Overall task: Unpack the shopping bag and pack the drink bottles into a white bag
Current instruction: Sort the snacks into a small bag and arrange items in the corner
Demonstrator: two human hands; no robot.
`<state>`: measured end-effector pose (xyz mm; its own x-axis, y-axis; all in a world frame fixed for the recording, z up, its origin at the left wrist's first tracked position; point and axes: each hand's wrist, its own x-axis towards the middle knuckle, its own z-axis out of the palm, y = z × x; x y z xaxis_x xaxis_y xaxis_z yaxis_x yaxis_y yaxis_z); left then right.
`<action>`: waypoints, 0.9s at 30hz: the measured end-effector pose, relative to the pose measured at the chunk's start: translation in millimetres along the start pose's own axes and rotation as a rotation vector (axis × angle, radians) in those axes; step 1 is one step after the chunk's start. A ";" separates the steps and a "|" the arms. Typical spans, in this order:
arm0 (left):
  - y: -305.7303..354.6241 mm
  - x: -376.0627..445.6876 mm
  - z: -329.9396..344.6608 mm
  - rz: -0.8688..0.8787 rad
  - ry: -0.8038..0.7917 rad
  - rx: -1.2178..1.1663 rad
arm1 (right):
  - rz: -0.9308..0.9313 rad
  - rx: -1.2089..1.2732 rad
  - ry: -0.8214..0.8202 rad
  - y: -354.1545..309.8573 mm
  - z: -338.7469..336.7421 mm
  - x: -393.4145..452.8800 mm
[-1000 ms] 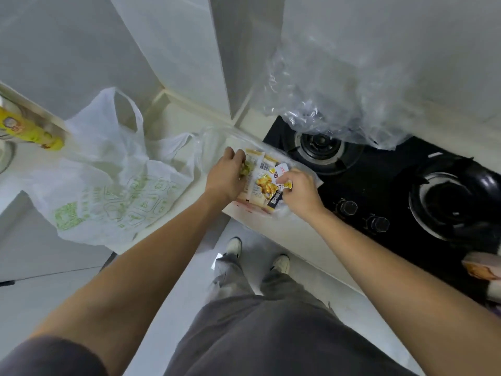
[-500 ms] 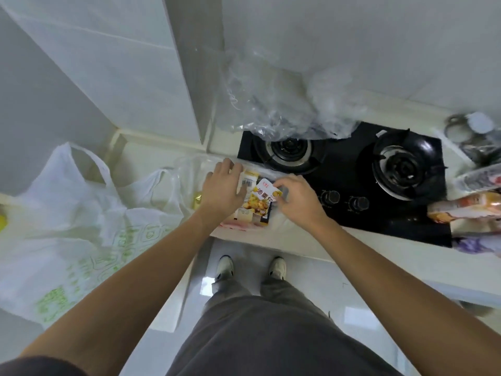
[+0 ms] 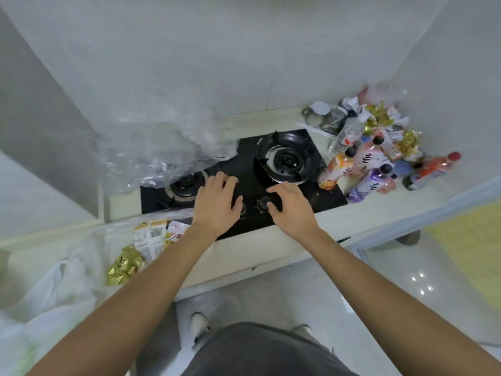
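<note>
My left hand (image 3: 217, 202) and my right hand (image 3: 291, 206) hover over the black gas hob (image 3: 322, 196), both empty with fingers spread. Several drink bottles stand to the right of the hob: an orange-labelled one (image 3: 336, 169), a pink one (image 3: 368, 156), a purple one (image 3: 366, 183) and a red-capped one (image 3: 431, 170) lying on its side. The white bag (image 3: 54, 289) with green print lies at the lower left on the counter. Snack packets (image 3: 150, 236) and a gold foil item (image 3: 124, 264) lie beside it, left of my left forearm.
Clear crumpled plastic (image 3: 162, 147) covers the left burner's back. More wrappers, gold bows and a metal item (image 3: 379, 120) are piled in the far right corner. The counter's front edge (image 3: 257, 264) runs below my wrists; my feet stand on the tiled floor.
Both hands let go of the snack packets and moved right over the hob. My view swung right, bringing the bottles into sight.
</note>
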<state>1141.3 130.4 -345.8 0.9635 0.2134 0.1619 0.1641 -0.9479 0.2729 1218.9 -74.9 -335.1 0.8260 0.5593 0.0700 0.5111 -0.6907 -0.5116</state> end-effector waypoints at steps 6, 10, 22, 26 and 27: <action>132.1 55.4 22.1 0.124 0.003 0.011 | 0.031 -0.062 0.130 103.8 -97.1 -14.9; 215.2 90.1 30.1 0.131 0.009 -0.013 | 0.029 -0.118 0.190 171.9 -165.2 -21.1; 352.5 204.3 58.3 0.230 0.033 -0.036 | 0.154 -0.149 0.249 328.9 -276.0 30.4; 379.5 262.4 77.1 0.245 0.050 -0.103 | 0.144 -0.196 0.189 372.5 -282.9 74.1; 385.5 278.4 83.1 0.244 0.040 -0.117 | 0.146 -0.204 0.184 382.7 -283.9 86.5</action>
<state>1490.4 -195.3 -274.3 0.9620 -0.0068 0.2730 -0.0997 -0.9394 0.3281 1553.3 -421.0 -281.6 0.9139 0.3679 0.1714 0.4055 -0.8457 -0.3469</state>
